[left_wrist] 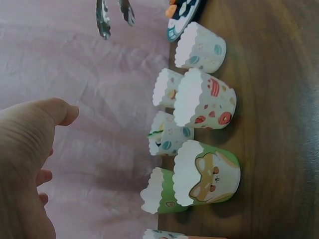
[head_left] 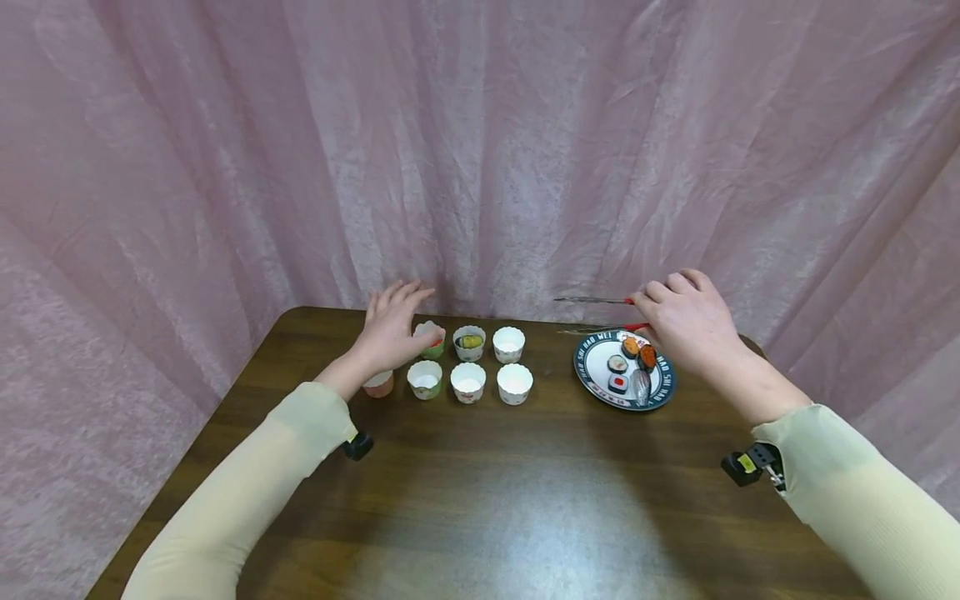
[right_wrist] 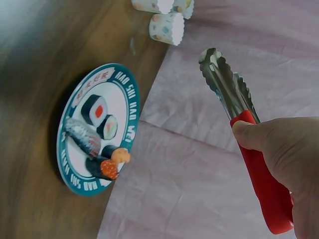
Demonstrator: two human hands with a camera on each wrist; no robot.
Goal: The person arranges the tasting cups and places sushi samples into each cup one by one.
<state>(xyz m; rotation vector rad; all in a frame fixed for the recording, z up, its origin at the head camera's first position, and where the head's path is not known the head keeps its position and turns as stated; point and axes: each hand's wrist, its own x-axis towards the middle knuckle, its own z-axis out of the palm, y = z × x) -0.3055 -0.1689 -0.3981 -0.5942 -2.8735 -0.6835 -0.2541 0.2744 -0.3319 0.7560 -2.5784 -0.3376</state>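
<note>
My right hand (head_left: 686, 321) grips a pair of metal tongs (right_wrist: 229, 89) by the red handles (right_wrist: 256, 174). The tips stand apart with nothing between them, above and behind a round plate (head_left: 596, 358). On it lie several sushi pieces, among them a red roe one (right_wrist: 108, 168), an orange-topped one (right_wrist: 120, 155) and a silvery fish one (right_wrist: 82, 135). My left hand (head_left: 390, 333) hovers over the leftmost paper cups with its fingers spread, holding nothing. One back cup (left_wrist: 177, 135) holds a yellow-and-green piece (head_left: 470, 342); something red shows in the green cup (head_left: 431, 352) beside it.
The paper cups stand in two rows on the brown wooden table (head_left: 450, 483). A front white cup (head_left: 514, 385) and a back white cup (head_left: 508, 346) are nearest the plate. A pink curtain (head_left: 480, 167) hangs right behind the table's back edge.
</note>
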